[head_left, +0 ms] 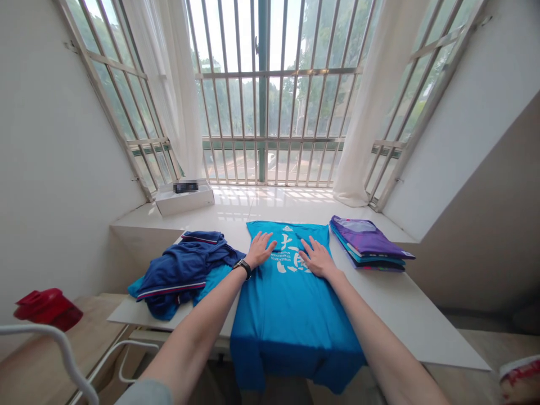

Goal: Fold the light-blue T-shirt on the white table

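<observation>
T-shirt [291, 320], bright blue, lies flat across the middle of the white board [422, 320], its lower part hanging over the near edge. Left hand [259, 250] and right hand [318, 259] rest open on it, fingers spread, holding nothing. Folded clothes [369, 244] sit stacked at the board's right; a crumpled navy heap [185, 270] lies at its left.

There you go, 1 camera on your head, facing the barred window [262, 101], tilted down close over your blue T-shirt [291, 320].
</observation>
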`<state>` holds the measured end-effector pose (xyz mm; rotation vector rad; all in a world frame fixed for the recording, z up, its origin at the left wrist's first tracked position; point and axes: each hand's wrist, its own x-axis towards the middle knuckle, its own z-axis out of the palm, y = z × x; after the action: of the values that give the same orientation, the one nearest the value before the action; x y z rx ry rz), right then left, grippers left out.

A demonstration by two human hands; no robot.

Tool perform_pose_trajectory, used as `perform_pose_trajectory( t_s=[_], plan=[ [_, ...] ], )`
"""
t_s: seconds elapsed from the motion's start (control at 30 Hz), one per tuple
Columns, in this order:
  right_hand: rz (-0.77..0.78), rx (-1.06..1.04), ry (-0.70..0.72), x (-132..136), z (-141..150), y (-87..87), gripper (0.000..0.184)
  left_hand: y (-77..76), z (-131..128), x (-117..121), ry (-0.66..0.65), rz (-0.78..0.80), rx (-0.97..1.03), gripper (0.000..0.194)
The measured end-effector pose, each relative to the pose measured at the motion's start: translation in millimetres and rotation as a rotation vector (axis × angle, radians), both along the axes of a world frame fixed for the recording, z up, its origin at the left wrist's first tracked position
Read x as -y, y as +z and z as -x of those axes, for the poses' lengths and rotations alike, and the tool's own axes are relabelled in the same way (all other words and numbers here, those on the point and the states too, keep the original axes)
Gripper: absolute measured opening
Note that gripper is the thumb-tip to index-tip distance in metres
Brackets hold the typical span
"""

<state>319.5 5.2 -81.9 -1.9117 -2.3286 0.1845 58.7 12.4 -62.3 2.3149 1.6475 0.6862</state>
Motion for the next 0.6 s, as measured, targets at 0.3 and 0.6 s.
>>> perform_pose_trajectory(
  t_s=[0.3, 0.6],
  plan=[
    [-0.105, -0.127, 0.079, 8, -1, 6.1, 0.063, 35.5, 48, 187, -0.086, 0.043, 0.633, 0.041],
    [-0.379, -0.583, -0.032, 101, -17, 27.2, 0.063, -51.6, 87, 312, 0.38, 0.307, 0.887, 0.036]
  ],
)
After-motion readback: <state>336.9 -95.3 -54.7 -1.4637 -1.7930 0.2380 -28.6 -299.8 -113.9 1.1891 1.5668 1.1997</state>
